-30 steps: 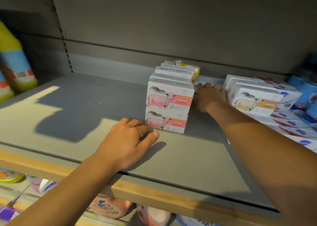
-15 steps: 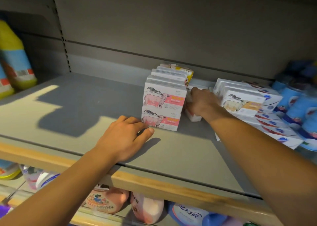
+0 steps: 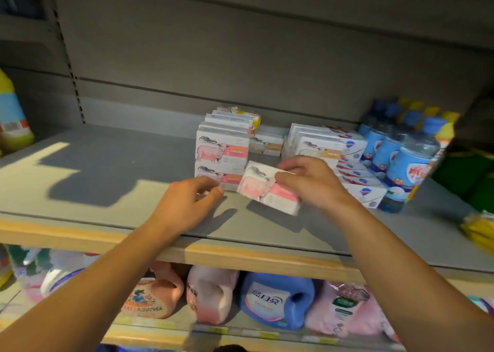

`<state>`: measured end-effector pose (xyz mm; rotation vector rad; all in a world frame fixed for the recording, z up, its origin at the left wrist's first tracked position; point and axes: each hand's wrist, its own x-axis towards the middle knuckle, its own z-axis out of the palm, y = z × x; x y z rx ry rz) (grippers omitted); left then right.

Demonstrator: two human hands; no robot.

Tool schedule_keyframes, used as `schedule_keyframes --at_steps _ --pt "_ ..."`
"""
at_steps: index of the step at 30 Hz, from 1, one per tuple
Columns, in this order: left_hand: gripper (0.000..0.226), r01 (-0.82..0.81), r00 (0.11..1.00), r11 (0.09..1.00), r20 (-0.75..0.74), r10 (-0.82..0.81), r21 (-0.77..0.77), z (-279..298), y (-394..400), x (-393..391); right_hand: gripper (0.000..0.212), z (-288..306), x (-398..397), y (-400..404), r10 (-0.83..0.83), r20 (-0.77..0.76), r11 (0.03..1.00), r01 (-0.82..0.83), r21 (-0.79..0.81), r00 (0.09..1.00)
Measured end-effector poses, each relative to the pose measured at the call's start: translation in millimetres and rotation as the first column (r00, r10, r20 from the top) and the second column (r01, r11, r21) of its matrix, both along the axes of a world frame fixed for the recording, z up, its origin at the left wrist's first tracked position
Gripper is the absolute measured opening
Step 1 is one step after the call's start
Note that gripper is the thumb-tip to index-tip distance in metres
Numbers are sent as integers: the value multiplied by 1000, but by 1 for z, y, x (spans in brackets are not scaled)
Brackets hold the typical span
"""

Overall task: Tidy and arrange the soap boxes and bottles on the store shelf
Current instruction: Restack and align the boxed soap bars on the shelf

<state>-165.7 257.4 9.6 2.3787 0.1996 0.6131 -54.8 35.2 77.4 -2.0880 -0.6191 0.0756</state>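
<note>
Since a second ago the right hand [image 3: 311, 181] has come back from behind the pink stack and now holds a pink-and-white soap box [image 3: 267, 191] out in front, tilted, just above the shelf [image 3: 107, 169]; its fingers and thumb are curled over the box's right end. The left hand [image 3: 187, 204] has lifted slightly off the shelf and its fingertips now sit at the bottom left corner of the pink stack [image 3: 222, 159], thumb and forefinger drawn close together; whether they pinch anything cannot be told through the blur.

That stack is two sheep-printed boxes high at the front, with more boxes lined up behind it and a yellow-ended box [image 3: 252, 117] at the back. The held box sits just to its right, in the gap between it and the orange-labelled boxes [image 3: 320, 145]. A lone box [image 3: 267, 144] stands deeper in that gap. To the right of those lies a slanting row of flat blue-logo boxes [image 3: 363, 188], then a cluster of blue bottles [image 3: 406, 161] close against them. A yellow and blue bottle [image 3: 12, 119] stands far left. On the lower shelf sit pink jugs [image 3: 211, 292] and a blue jug [image 3: 275, 301].
</note>
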Motion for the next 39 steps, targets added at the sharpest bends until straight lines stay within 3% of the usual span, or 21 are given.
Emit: schedule_keyframes --at_steps 2,4,8,12,15,19,21,25,27,29,33,39 --pt "23 157 988 923 48 -150 -351 8 -27 -1 21 -11 -11 -7 79 -114 993 -67 102 990" --pt "24 267 959 735 95 -268 -624 12 -51 0 23 -22 -18 -15 132 -169 976 -98 197 977" --pt "33 261 953 596 103 -286 -760 10 -73 11 20 -43 -19 -40 161 -209 938 -83 336 965" --pt "22 147 973 470 42 -227 -870 8 -89 26 59 -64 -16 -68 265 -265 840 -88 535 927" --pt "30 42 980 474 -57 -192 -879 9 -95 37 60 -75 -12 -75 237 -229 871 -103 480 944" --pt "34 -14 971 506 -133 -199 -862 8 -93 42 21 -80 -10 -67 137 -301 838 51 543 944" --pt "38 -14 969 544 -145 -199 -839 6 -93 43 11 -81 -9 -67 132 -315 814 78 576 940" --pt "28 111 964 548 -44 -261 -829 -1 -94 40 31 -85 -6 -69 174 -337 790 74 609 925" --pt "20 208 960 527 67 -273 -824 -5 -92 35 37 -88 -5 -69 102 -275 845 63 531 956" --pt "29 301 945 526 175 -276 -795 -9 -91 31 39 -90 -7 -68 41 -184 885 50 462 982" --pt "54 368 929 627 247 -275 -686 -12 -89 27 50 -91 -10 -69 44 -98 886 7 464 994" --pt "39 439 897 724 307 -319 -532 -13 -93 20 56 -90 -19 -70 34 15 886 -37 462 999"
